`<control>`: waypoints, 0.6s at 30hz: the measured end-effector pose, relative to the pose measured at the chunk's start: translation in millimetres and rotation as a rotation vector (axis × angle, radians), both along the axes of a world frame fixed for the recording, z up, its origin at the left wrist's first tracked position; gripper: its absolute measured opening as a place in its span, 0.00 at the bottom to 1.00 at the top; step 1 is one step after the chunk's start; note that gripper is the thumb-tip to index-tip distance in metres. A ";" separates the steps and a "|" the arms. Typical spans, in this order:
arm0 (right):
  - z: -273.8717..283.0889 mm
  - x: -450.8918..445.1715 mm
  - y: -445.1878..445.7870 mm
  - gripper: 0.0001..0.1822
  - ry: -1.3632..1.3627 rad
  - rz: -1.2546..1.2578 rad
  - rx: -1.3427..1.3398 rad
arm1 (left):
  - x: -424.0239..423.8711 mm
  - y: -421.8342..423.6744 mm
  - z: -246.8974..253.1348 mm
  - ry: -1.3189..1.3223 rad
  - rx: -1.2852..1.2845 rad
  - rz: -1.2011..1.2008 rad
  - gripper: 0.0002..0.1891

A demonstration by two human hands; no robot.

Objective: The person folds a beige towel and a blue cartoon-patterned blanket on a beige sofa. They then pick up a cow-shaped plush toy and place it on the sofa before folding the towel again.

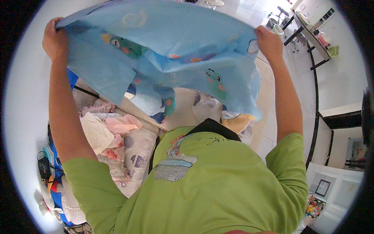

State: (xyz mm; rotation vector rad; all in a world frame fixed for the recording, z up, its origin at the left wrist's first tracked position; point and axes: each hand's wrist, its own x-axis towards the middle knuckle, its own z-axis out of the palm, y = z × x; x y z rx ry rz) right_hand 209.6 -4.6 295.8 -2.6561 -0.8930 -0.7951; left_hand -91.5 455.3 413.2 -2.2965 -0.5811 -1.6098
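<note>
A light blue cloth (181,38) printed with green cartoon animals hangs spread between my raised hands. At its upper left, my left hand (55,39) is closed around the edge. My right hand (268,42) pinches the opposite edge on the upper right. The cloth sags in folds across the middle, and its lower part dangles above a beige surface. Underneath it, partly hidden, lie a pale patterned fabric (206,105) and a yellow-tan cloth piece (238,124).
To my left, patterned cushions (140,149) carry a cream cloth (96,131) and a pink cloth (124,124). Blue bags and other items line the left wall. At the far right, a table (314,38) holds things in plastic bags. Tiled floor extends ahead.
</note>
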 end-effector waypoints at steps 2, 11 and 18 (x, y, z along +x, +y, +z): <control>10.6 23.9 -6.1 0.08 -0.187 -0.114 0.019 | 1.7 -8.4 9.4 0.016 0.062 0.016 0.15; 93.5 52.3 -58.3 0.12 -0.024 0.280 0.594 | -6.6 5.1 -5.0 0.205 -0.269 0.357 0.15; 84.7 12.5 -72.7 0.21 0.342 0.293 -0.161 | -43.2 76.7 -47.1 0.309 -0.304 0.460 0.12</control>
